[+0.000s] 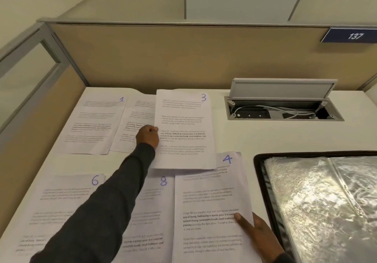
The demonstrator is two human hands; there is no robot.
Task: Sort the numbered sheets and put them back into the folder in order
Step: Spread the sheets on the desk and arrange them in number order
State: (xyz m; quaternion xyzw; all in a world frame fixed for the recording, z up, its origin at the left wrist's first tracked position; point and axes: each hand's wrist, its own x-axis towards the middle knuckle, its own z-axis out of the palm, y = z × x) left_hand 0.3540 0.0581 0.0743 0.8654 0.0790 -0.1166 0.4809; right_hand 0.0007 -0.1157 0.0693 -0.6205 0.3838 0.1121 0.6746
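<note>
Sheet 3 [183, 130] was pinched by the left hand [148, 135], sheet 4 [212, 211] by the right hand [259, 230]; laying 3 squarely over 4 was judged advisable.

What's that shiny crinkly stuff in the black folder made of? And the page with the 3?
The shiny sleeves look like clear, glossy plastic film: light glints off their wrinkles. The folder has a dull black edge, perhaps plastic or fabric; the look leaves it open. Sheet 3 looks like thin, matt white paper: printed text, an inked number, and the left hand pinches its edge.
</note>
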